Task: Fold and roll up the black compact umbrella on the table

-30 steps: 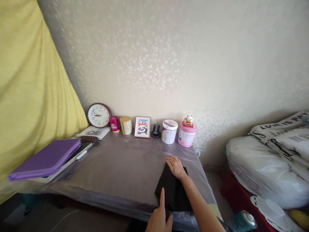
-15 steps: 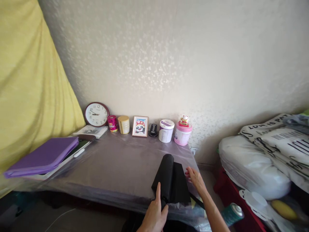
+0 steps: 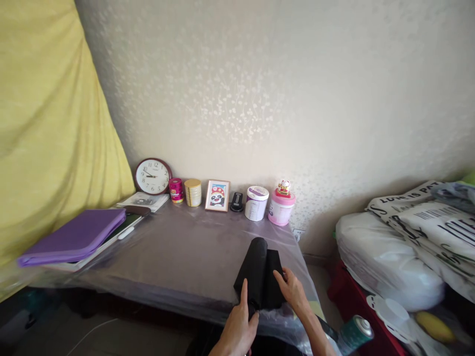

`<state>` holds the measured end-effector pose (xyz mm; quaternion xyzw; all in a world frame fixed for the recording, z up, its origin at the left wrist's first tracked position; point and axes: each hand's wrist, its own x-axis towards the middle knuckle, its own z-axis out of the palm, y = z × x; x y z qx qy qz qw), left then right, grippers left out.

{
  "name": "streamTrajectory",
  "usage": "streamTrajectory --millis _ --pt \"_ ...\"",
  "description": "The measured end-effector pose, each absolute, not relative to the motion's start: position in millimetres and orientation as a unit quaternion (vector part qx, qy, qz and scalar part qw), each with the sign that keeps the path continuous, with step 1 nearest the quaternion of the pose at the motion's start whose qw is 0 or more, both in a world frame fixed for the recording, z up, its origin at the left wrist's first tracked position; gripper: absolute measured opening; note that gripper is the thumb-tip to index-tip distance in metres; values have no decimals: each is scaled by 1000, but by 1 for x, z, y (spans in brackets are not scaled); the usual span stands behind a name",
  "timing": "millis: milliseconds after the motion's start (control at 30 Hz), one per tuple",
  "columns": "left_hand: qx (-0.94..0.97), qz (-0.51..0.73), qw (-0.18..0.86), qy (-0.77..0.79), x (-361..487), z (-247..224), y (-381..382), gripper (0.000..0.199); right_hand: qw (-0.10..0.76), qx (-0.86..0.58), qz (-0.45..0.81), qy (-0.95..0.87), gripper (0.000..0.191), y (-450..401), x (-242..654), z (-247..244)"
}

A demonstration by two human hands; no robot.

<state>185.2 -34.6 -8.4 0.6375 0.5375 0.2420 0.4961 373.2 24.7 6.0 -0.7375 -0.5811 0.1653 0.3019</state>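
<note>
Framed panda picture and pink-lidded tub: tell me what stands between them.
In the head view, two things: a small black object, nearer the framed panda picture, then a white-and-purple tub, nearer the pink-lidded tub.

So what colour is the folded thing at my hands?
The folded item is plain black; the head view shows it best.

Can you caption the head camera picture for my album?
Left hand and right hand on folded black material at the table.

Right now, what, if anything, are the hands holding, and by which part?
The black folded item: the left hand grips its near end; the right hand touches its right edge, but whether it grips there cannot be told.
</note>
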Motion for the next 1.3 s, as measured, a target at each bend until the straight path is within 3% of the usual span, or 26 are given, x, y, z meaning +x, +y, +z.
streamTrajectory --millis 267,667,933,1133,1300 --pt "646 221 476 555 183 7 -35 79 258 -725 154 -619 37 37 351 23" --pt "646 217 463 566 179 -1 -28 79 293 -689 159 -643 31 50 307 35" --pt "659 221 465 548 178 -9 -25 78 241 -690 128 -670 25 54 292 33" --pt "659 192 461 563 178 -1 -26 78 227 -657 229 -682 19 58 286 33" --pt "651 207 448 577 177 -1 -32 79 192 -626 237 -718 18 59 283 34"
